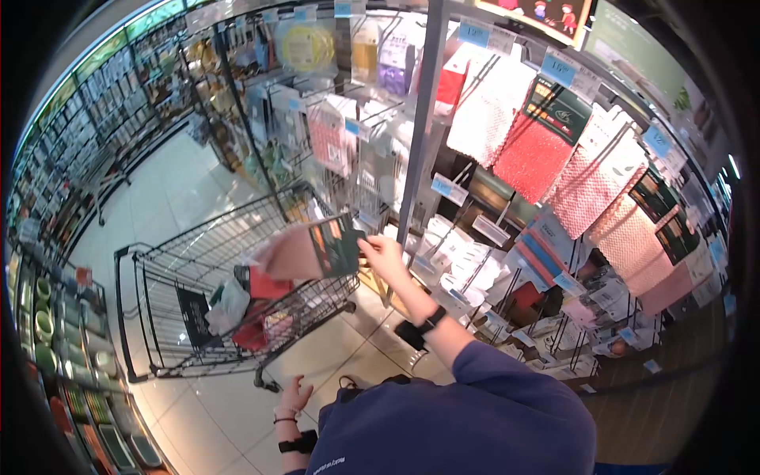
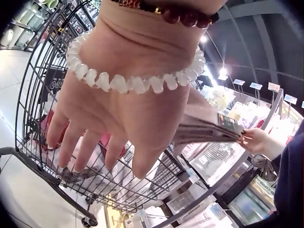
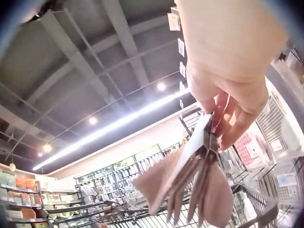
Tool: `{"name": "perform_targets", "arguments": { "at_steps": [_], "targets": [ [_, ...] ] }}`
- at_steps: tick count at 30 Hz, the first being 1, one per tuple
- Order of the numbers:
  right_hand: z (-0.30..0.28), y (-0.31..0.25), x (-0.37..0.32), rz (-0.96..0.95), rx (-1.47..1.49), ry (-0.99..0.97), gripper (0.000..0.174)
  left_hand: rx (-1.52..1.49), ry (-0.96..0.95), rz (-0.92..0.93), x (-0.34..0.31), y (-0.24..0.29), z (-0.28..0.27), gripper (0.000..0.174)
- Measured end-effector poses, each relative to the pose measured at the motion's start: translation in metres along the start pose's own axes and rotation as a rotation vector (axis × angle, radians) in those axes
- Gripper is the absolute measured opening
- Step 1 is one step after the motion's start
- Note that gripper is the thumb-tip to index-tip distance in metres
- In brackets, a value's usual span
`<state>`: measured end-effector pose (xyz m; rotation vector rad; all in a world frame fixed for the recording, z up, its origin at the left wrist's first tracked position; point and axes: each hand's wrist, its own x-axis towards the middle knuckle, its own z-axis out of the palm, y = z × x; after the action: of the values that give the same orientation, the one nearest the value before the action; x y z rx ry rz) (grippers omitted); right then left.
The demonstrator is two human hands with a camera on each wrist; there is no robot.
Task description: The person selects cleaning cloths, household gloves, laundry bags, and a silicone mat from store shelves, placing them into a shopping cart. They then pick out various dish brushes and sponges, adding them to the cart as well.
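My right hand (image 1: 384, 257) pinches the dark green card end of a bundle of pinkish-brown cloths (image 1: 297, 255), held out over the shopping cart (image 1: 125, 317). In the right wrist view, the cloths (image 3: 218, 197) hang below the fingers and fan apart into several layers. My left hand (image 1: 293, 396) is low beside the cart, holding nothing. The left wrist view shows that hand (image 2: 118, 118) with its fingers loosely extended and the wire basket behind it. Inside the cart lie a red package (image 1: 267, 283) and a clear plastic bag (image 1: 228, 307).
On the right stands a display rack with a grey post (image 1: 423, 119), where packaged cloths (image 1: 534, 162) hang from hooks under price tags. Shelves with green bowls (image 1: 43, 324) line the left side. Pale floor tiles (image 1: 158, 198) run along the aisle beyond the cart.
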<state>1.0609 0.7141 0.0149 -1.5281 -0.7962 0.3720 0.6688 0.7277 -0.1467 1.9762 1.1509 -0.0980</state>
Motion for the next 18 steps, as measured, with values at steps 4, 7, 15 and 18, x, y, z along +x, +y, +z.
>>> {"name": "perform_targets", "arguments": {
  "at_steps": [4,7,15,18],
  "targets": [
    [0.072,0.015,0.033,0.309,0.253,-0.049,0.023,0.001,-0.054,-0.052,0.002,-0.03,-0.028,0.056],
    [0.095,0.049,0.012,0.276,0.086,-0.062,0.023,-0.039,-0.055,-0.04,0.004,-0.041,-0.052,0.054],
    [-0.005,0.038,-0.03,0.161,-0.29,0.111,0.023,-0.177,0.361,0.3,0.05,-0.034,-0.111,0.027],
    [-0.073,0.01,-0.001,0.154,-0.322,0.284,0.029,-0.143,0.56,0.421,0.077,-0.012,-0.134,0.013]
  ]
}}
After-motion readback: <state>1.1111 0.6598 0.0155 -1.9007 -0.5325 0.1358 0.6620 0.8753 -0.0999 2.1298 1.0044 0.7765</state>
